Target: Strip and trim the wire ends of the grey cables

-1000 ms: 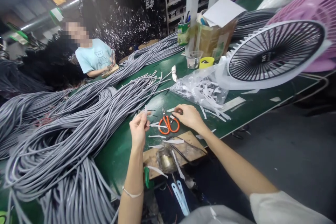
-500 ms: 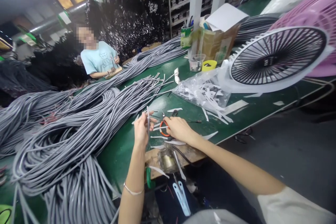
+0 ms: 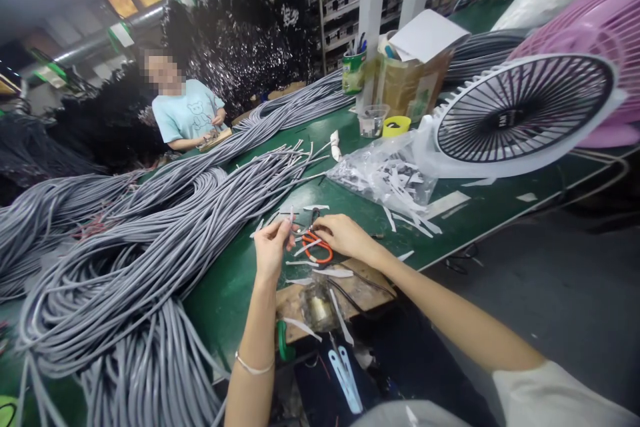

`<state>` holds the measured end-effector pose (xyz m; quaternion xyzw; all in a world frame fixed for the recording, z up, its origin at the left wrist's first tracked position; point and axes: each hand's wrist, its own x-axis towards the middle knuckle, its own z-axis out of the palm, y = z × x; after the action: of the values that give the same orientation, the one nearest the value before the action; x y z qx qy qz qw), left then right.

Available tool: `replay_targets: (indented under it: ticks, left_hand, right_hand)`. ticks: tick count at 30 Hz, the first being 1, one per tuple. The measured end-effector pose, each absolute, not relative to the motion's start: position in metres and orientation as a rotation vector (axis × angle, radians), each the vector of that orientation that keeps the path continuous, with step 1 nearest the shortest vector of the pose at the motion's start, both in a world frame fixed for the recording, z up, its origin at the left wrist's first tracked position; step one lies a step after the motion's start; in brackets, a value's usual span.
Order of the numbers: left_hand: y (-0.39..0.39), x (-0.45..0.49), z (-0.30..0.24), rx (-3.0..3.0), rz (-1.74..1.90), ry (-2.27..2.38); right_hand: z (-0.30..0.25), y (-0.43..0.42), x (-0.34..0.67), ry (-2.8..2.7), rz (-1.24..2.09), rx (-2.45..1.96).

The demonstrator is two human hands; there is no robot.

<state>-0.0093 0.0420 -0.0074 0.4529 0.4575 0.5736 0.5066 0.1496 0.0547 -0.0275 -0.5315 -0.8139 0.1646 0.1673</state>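
Observation:
My left hand [image 3: 271, 248] is raised over the green table [image 3: 350, 203] and pinches the tip of a thin grey cable end [image 3: 291, 216] between thumb and fingers. My right hand [image 3: 341, 235] is closed too, its fingertips meeting the left hand's at that cable end. Orange-handled scissors [image 3: 317, 247] lie on the table just under both hands, partly hidden by my right hand. White paper strips [image 3: 332, 272] lie scattered around them.
A huge bundle of grey cables [image 3: 150, 247] covers the table's left. A plastic bag of white strips [image 3: 387, 175] and a white fan grille [image 3: 520, 117] sit to the right. A wooden block [image 3: 345, 293] sits at the near edge. A person in a light blue shirt [image 3: 186, 115] works across the table.
My right hand moved left from beside the scissors to meet my left hand. The left hand rose slightly with the cable end.

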Motion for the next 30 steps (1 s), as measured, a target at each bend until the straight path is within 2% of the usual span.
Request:
replay_targets:
  ticks: [4,10,15,26,28,30]
  left_hand:
    - [0.042,-0.009,-0.01,1.133,1.381,1.133]
    - [0.042,-0.009,-0.008,1.141,1.4,1.186]
    - [0.042,-0.01,-0.011,1.188,1.42,1.25]
    - [0.042,-0.007,-0.015,1.261,1.416,1.372]
    - [0.043,-0.006,-0.016,1.303,1.404,1.393]
    - [0.043,-0.005,-0.017,1.378,1.378,1.399]
  right_hand:
    - [-0.022,0.074,0.152,-2.353,0.365,-1.539]
    - [-0.018,0.095,0.15,-2.617,0.327,-1.342]
    - [-0.021,0.094,0.156,-2.65,0.269,-1.435]
    - [-0.007,0.074,0.162,-2.209,0.097,-1.853]
    - [-0.004,0.07,0.159,-2.179,0.176,-1.78]
    - [-0.003,0.066,0.154,-2.158,0.405,-1.541]
